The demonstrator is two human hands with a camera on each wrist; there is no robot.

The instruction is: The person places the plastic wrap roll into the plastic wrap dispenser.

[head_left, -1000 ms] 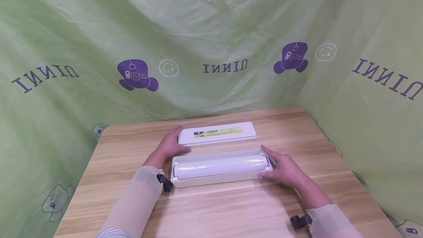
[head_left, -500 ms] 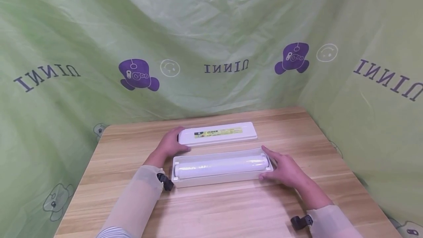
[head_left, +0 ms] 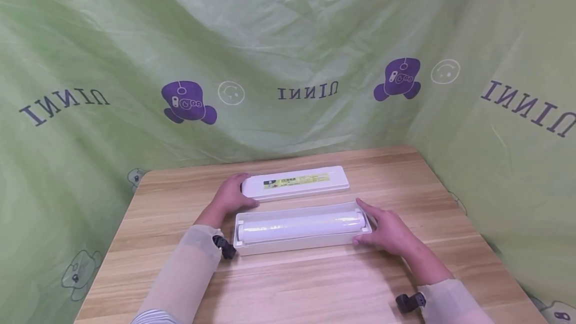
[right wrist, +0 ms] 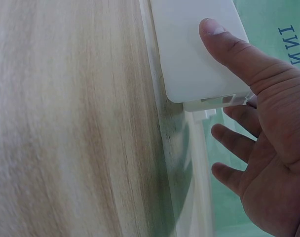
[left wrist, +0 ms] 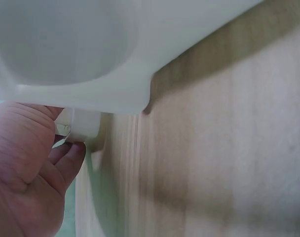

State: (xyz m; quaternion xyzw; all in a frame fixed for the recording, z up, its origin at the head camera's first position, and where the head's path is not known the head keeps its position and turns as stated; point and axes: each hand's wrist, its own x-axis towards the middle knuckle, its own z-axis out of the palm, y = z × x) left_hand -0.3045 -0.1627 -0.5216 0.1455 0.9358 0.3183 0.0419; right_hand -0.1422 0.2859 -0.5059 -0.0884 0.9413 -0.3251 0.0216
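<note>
An uncovered white cling film box (head_left: 297, 244) lies lengthwise on the table, with a shiny roll of cling film (head_left: 301, 227) inside. Behind it is its long white lid (head_left: 310, 191), which bears a yellow-green label. My left hand (head_left: 230, 196) grips the lid's left end, thumb at the near side and fingers at the far side. In the left wrist view the box's end (left wrist: 86, 44) hides part of the lid. My right hand (head_left: 387, 229) holds the box's right end. Its thumb lies along the box's front wall (right wrist: 194, 54) in the right wrist view.
The wooden table (head_left: 297, 284) ends at a green printed curtain (head_left: 279, 129), which hangs behind it and along both sides. Black wrist cameras sit by the left sleeve (head_left: 184, 264) and the right sleeve (head_left: 450, 304).
Over the last half second the lid and my left hand have shifted very slightly to the left. The box and my right hand look unmoved.
</note>
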